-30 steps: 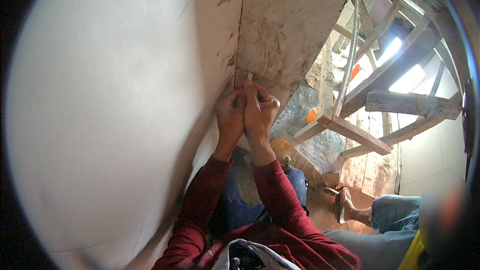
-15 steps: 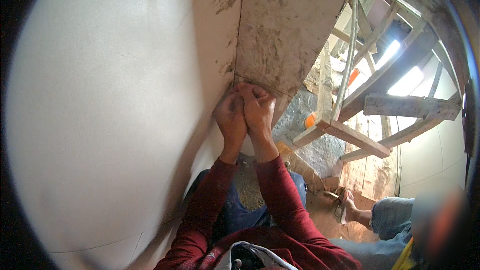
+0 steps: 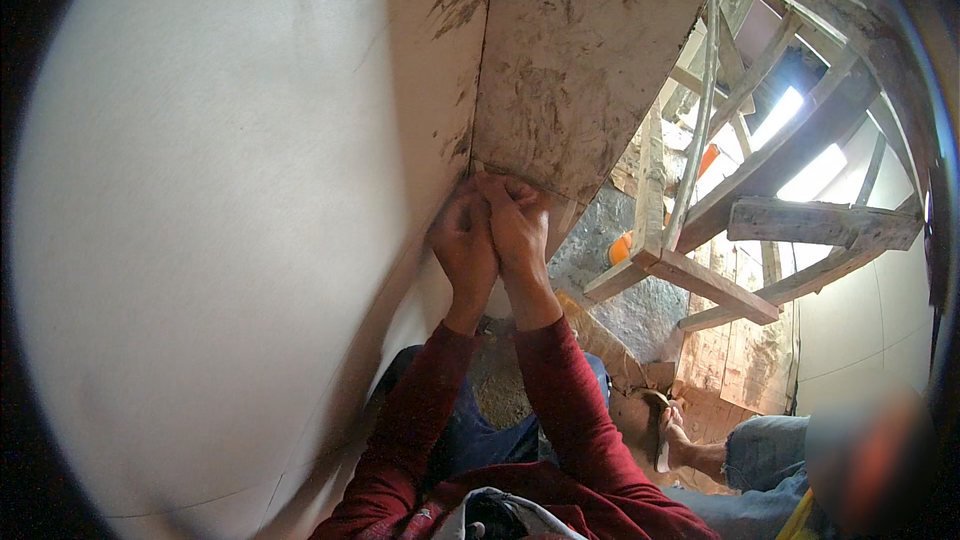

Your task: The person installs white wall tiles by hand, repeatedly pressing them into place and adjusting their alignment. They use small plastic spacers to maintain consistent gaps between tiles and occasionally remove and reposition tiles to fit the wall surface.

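Both my hands are close together over the near end of a stained, dirt-smeared beige panel (image 3: 580, 70), in the corner where it meets the white wall (image 3: 220, 220). My left hand (image 3: 463, 238) is closed, its fingers curled beside the wall. Against it presses my right hand (image 3: 518, 225), also closed, with its fingertips bent together at the panel's edge. What the fingers hold, if anything, is hidden by the hands. A thin joint line runs along the panel's left side, and dark smudges mark the wall beside it.
Wooden beams form a frame (image 3: 710, 285) at right, above a grey rough floor (image 3: 640, 310). An orange rounded object (image 3: 620, 248) lies beside a post. At lower right another person's sandalled foot (image 3: 675, 435) and jeans (image 3: 770, 450) are close to me. Boards (image 3: 735, 360) stand behind them.
My hands stay at the same corner, with the fingers shifting slightly. The other person's foot and leg have moved a little to the left, nearer to me.
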